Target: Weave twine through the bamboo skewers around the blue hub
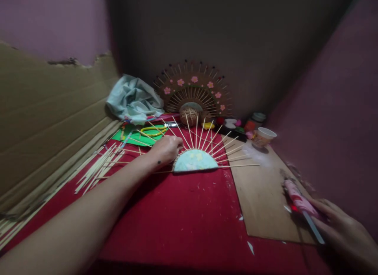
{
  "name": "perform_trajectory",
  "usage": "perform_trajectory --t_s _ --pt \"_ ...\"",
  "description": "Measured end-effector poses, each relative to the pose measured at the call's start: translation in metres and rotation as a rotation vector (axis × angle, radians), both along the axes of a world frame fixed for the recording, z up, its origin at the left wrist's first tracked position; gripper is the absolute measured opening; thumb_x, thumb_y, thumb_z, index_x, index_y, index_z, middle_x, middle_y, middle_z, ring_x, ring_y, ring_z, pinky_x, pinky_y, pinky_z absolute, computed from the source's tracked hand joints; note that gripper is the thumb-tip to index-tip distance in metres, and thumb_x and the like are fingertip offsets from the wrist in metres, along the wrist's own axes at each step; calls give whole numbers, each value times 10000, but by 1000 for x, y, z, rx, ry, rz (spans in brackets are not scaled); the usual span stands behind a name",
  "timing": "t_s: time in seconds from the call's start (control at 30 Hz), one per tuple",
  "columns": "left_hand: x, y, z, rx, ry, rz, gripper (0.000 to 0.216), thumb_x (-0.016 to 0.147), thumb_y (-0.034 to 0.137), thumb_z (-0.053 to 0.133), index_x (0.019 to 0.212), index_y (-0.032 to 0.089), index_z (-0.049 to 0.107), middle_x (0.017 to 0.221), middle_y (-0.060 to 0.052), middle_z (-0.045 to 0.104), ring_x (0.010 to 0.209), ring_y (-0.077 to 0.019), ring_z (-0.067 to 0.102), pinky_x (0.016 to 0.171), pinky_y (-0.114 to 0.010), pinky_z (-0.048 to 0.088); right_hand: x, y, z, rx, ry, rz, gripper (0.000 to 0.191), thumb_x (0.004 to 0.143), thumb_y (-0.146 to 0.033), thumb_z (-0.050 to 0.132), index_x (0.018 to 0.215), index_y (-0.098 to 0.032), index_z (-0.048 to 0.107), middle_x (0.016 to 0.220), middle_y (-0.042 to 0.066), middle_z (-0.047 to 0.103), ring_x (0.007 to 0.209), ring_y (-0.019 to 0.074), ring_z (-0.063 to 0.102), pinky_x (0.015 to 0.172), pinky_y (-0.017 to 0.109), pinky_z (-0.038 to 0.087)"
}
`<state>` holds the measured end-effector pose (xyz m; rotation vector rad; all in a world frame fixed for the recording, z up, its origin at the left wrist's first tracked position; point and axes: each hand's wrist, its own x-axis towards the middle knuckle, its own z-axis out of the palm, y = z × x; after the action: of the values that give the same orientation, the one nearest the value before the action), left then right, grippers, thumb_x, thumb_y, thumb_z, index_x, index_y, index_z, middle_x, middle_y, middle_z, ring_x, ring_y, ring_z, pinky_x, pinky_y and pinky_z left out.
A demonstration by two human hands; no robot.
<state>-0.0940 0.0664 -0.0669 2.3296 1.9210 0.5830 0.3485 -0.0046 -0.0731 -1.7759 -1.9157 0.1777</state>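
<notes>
A pale blue half-disc lies on the red cloth, with thin wooden sticks fanning out from its curved edge. My left hand is closed at the left end of that curve, knuckles up. Its fingertips are hidden, so what they pinch does not show. Over at the right, my right hand grips a pink glue gun with a glue stick jutting from its rear. A small red light glows on the gun.
Loose sticks lie at left beside a cardboard wall. Yellow-handled scissors rest on a green sheet. Behind are a bunched cloth, a twine ball and a flowered fan. A paper cup stands on a brown board.
</notes>
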Motion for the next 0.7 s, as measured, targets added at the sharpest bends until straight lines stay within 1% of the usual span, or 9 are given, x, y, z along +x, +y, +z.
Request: perform_trajectory --t_s 0.13,0.17,0.2,0.27,0.33,0.43,0.5,0.57,0.7 --pt "2 -5 9 3 34 -20 195 786 185 476 686 152 640 688 -67 643 623 -139 528 574 -252 337 -25 -2 26 -55 11 68 247 591 -391 633 793 -283 725 1016 187 635 1039 377 533 913 479 370" --pt "3 -7 12 14 45 -16 197 781 172 470 670 150 631 676 -66 634 617 -140 520 565 -254 329 -37 -4 33 -12 62 30 289 533 -400 637 765 -254 729 997 181 647 1039 398 527 929 517 353" --pt "4 -9 15 28 56 -12 192 773 167 470 659 149 623 669 -66 625 612 -141 513 559 -256 322 -52 -8 38 -54 143 7 347 538 -428 633 820 -249 727 1045 158 642 1076 385 513 953 519 343" --pt "6 -15 21 62 74 -2 169 761 177 483 656 149 612 673 -65 610 611 -146 502 552 -261 315 -90 -17 42 -291 376 46 362 550 -457 644 830 -244 725 1034 130 661 1082 361 526 961 506 356" --pt "8 -20 25 96 89 8 156 760 190 489 667 149 606 687 -64 599 617 -151 500 550 -265 316 -134 -23 35 -722 698 190 334 620 -372 663 905 -202 697 1005 126 672 1013 313 586 883 435 453" --pt "11 -25 26 135 110 17 160 772 179 476 686 148 607 705 -64 593 642 -159 516 568 -270 335 -198 -15 18 -953 1364 310 349 666 -213 649 997 -108 611 996 145 657 897 235 646 870 343 482" --pt "13 -26 25 154 118 20 165 786 185 471 715 146 614 738 -68 599 674 -166 533 593 -272 357 -231 -1 10 -1088 1608 149 248 707 -105 581 949 -48 578 1010 179 632 925 194 641 859 256 488" --pt "12 -27 24 175 117 29 181 808 207 461 753 145 622 786 -77 608 704 -173 548 617 -278 377 -251 15 9 -1067 1764 -12 214 744 -62 503 953 -63 547 1008 177 620 947 191 633 779 251 528" --pt "5 -28 28 217 71 57 192 829 212 460 803 134 634 836 -92 626 747 -180 566 662 -289 407 -267 34 12 -1018 1819 -112 189 729 -53 502 896 -123 558 935 130 632 917 203 633 686 278 551"
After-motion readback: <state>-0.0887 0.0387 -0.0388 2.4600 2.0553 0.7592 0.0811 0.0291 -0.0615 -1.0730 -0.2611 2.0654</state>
